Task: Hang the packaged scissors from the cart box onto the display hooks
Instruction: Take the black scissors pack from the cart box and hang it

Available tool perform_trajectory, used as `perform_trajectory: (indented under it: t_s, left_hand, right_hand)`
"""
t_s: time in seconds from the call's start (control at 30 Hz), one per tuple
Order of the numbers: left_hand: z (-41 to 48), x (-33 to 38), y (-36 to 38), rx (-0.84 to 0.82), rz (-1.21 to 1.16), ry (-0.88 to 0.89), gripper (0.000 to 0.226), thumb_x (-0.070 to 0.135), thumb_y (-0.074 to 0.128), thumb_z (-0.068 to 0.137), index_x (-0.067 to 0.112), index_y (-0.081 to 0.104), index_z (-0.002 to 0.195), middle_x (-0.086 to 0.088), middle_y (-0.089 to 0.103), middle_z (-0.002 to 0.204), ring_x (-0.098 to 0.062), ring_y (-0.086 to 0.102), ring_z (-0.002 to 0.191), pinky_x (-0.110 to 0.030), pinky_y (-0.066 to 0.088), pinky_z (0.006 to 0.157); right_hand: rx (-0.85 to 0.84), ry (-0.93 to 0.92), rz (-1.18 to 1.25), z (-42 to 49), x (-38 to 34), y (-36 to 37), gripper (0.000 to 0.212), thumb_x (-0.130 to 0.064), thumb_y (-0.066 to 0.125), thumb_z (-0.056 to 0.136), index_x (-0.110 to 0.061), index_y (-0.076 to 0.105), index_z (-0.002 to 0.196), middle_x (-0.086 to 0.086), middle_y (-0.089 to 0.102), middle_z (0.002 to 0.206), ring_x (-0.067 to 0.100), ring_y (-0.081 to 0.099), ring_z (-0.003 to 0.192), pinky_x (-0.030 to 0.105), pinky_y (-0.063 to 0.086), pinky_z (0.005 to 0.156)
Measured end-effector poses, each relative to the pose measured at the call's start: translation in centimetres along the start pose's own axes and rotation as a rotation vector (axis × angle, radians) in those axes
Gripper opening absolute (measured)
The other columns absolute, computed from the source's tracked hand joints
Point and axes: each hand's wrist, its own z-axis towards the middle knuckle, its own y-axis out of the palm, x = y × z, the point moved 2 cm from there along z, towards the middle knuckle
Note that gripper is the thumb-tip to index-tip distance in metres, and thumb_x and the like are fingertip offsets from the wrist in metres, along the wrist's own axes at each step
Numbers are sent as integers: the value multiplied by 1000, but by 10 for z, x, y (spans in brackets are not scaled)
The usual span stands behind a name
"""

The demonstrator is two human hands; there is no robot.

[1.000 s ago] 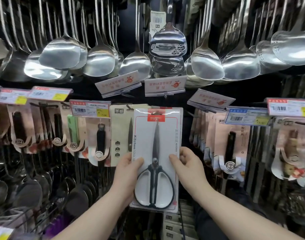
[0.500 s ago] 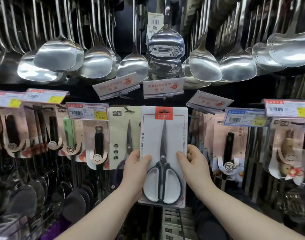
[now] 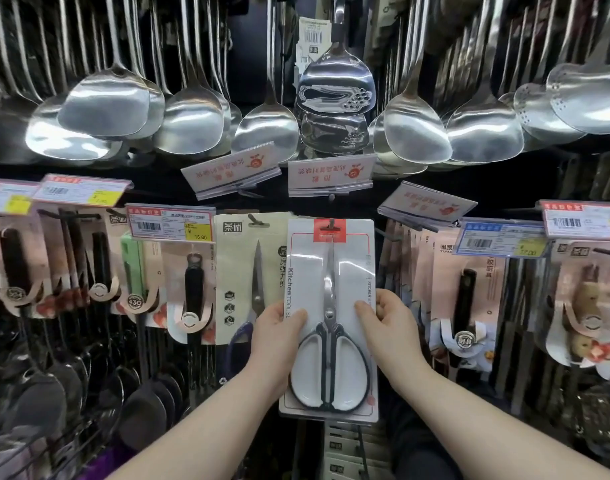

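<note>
I hold a packaged pair of scissors [image 3: 329,271], a white card with a red top tab and black-handled steel scissors, upright in front of the display. My left hand [image 3: 274,337] grips its left edge and my right hand [image 3: 388,327] grips its right edge. A dark display hook [image 3: 331,224] shows through the hole in the red tab. Another scissors pack [image 3: 251,268] on a beige card hangs just to the left. The cart box is out of view.
Steel spatulas and ladles [image 3: 192,119] hang in a row above. Price tags [image 3: 170,226] and flipped label holders [image 3: 331,174] jut out at hook height. Carded kitchen tools [image 3: 464,292] hang on both sides. Dark ladles [image 3: 54,393] fill the lower left.
Both hands have carried the scissors pack to the right and up, from in front of the beige pack to the neighbouring hook, whose tip now shows in the red tab's hole.
</note>
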Motion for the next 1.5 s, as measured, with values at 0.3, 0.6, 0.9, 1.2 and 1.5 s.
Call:
perform_trajectory:
  t_s: [0.3, 0.6, 0.9, 1.2, 1.5]
  left_hand:
    - [20, 10, 18, 22, 412, 68, 19, 11, 57, 88, 16, 62, 105, -2, 65, 102, -18, 58, 96, -25, 43, 73]
    - [29, 4, 28, -69, 477, 24, 59, 22, 70, 80, 12, 45, 132, -3, 62, 127, -23, 60, 115, -38, 47, 102]
    - [14, 4, 29, -126, 581, 67, 95, 29, 73, 73, 6, 18, 147, -11, 46, 143, -29, 48, 129, -41, 39, 110]
    - [-13, 4, 21, -381, 1314, 412, 97, 47, 59, 87, 10, -1, 154, -17, 5, 160, -33, 12, 147, -42, 18, 120]
    - [-38, 5, 14, -508, 1688, 655, 94, 59, 50, 89, 13, 1, 154, -13, -1, 163, -36, 4, 148, -49, 12, 120]
  right_hand:
    - [2, 61, -199, 35, 7, -2, 17, -16, 52, 93, -11, 59, 108, 0, 62, 93, 18, 55, 90, 23, 35, 73]
    - [-17, 139, -369, 50, 12, 10, 23, -21, 48, 94, -8, 57, 110, 11, 65, 116, 29, 57, 106, 26, 36, 74]
    - [-136, 95, -801, 46, -1, 3, 34, -27, 47, 94, -8, 44, 122, 17, 50, 126, 36, 53, 112, 41, 45, 91]
    - [-296, -194, -1378, -7, -19, -10, 64, -41, 45, 94, -23, 17, 149, 6, 13, 158, 31, 9, 145, 50, 20, 111]
    - [-256, -39, -1486, -59, -33, -42, 61, -43, 45, 94, -21, 23, 146, 13, 21, 154, 35, 18, 140, 55, 19, 111]
